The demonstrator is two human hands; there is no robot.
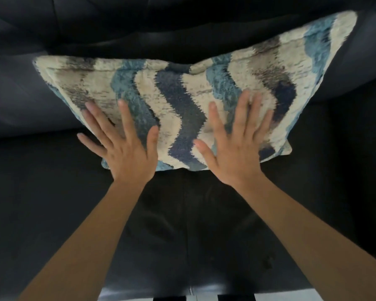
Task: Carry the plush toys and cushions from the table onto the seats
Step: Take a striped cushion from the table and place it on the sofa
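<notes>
Both hands, left hand (126,148) and right hand (237,146), are pressing wide, straight fingers (243,114) against the wavy-striped cushion (182,105) leaning on the black sofa (52,192).

A dark seat (52,203) (smooth and leather-like, with a faint sheen) fills most of the view. A stitched seam (186,216) runs down the middle of its sitting surface toward the glossy front edge. Behind it rises the padded backrest (139,22), equally dark, with soft folds. One cushion (178,101) sits on the seat: its lower edge rests on the sitting surface and its upper edge leans back against the backrest, right corner highest. Its fuzzy cover carries wavy stripes of cream, light blue, navy and grey.
</notes>
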